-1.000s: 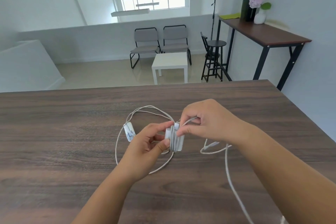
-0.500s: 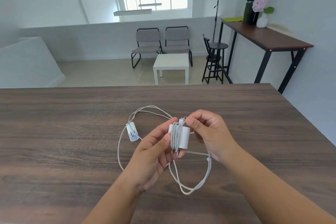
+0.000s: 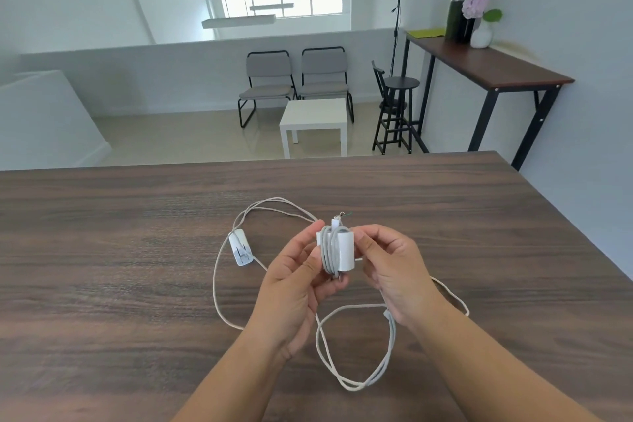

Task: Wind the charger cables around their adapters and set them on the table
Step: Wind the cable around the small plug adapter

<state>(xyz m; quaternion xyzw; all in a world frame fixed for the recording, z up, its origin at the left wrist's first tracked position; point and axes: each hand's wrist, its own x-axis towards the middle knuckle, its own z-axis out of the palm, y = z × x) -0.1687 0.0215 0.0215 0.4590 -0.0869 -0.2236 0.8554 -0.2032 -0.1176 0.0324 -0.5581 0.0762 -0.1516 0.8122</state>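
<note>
Both hands are up over the dark wood-grain table [image 3: 102, 250], and between them I count one white block-shaped charger adapter [image 3: 342, 250] held just above the tabletop near its middle. My left hand [image 3: 291, 291] has its thumb and fingers curled against the adapter's left side and underside, gripping it, while my right hand [image 3: 394, 277] pinches the adapter's right side with bent fingers and thumb. I see several turns of pale grey cable wrapped round the adapter's middle, too close together for me to count, and a white plug end with frayed wire tips sticking up from its top. The unwound grey cable [image 3: 359, 384] hangs down from the held adapter and lies in a doubled loop on the table in front of my forearms, with another stretch running out behind my right wrist. I count a second white charger adapter [image 3: 241, 248], lying flat on the table to the left of my left hand, prongs showing, apart from it. Its thin white cable [image 3: 217, 284] is loose and curves in open loops around it, behind my hands and down to the left. That makes two adapters and two cables, one pair held and partly wound, one pair lying unwound
</note>
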